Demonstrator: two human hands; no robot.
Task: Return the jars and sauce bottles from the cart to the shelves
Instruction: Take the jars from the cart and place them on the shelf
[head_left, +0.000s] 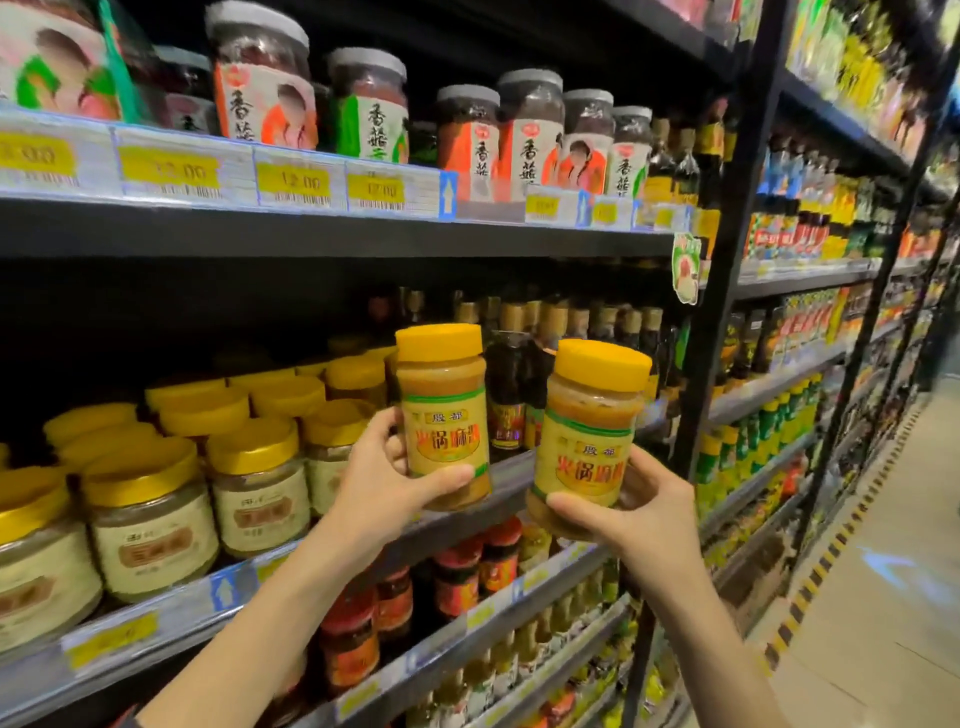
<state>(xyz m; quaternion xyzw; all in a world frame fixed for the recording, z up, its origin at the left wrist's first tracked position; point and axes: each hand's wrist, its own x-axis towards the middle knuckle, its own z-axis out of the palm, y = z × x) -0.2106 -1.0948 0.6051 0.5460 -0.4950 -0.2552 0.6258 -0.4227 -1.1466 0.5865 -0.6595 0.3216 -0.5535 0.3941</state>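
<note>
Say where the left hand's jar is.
Head view, centre: the left hand grips the left jar upright before the middle shelf, dark bottles behind, the right jar alongside.

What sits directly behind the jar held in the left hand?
Behind the left jar, gripped by the left hand, yellow-lidded jars and dark sauce bottles stand on the shelf. What lies straight behind it is covered.

We hold two matching jars up in front of the middle shelf (176, 616). The left jar (444, 410), gripped low down by our left hand (382, 467), is upright. It is clear plastic with tan paste inside, a yellow screw lid and a yellow label with red characters. The right jar (589, 441), gripped by our right hand (641, 512), looks the same, its top tilted slightly rightward. The jars are near but apart.
</note>
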